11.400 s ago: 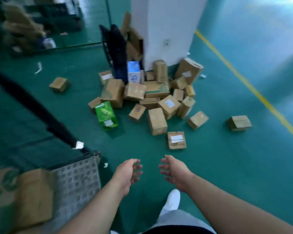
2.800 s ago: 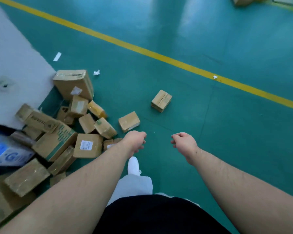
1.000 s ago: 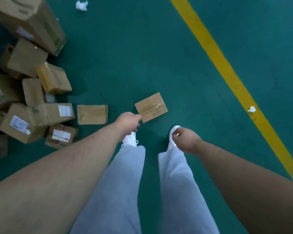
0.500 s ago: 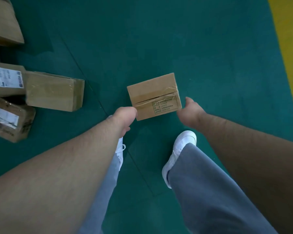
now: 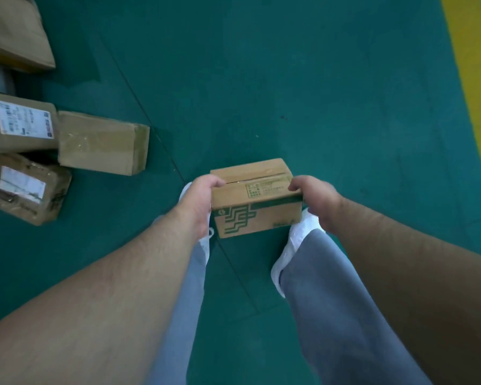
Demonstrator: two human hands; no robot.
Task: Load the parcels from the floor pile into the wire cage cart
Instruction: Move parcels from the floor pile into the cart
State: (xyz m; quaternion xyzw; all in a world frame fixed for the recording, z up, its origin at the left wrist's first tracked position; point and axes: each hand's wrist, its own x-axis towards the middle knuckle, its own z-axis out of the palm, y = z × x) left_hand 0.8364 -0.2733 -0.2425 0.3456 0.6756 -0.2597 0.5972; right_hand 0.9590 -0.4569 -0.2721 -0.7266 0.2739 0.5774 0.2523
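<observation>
A small brown cardboard parcel [image 5: 254, 198] with green printing on its near side and a small label on top is held between both hands, above my feet. My left hand [image 5: 199, 200] grips its left end, thumb on the top edge. My right hand [image 5: 313, 198] grips its right end, thumb curled over the top corner. Several other brown parcels lie on the floor at the left: a plain taped box [image 5: 102, 143], a long box with a white shipping label [image 5: 18, 125] and a crumpled labelled one [image 5: 25, 187]. The wire cage cart is out of view.
Green floor [image 5: 289, 79] spreads ahead and to the right. A yellow line [image 5: 472, 65] runs along the right edge. A larger brown parcel [image 5: 11, 31] lies at the top left. My white shoes [image 5: 295, 245] and grey trousers are below the held parcel.
Both hands have closed on the small parcel's ends and tipped it, so its green-printed side now faces me. Earlier it lay on the floor with my hands beside it.
</observation>
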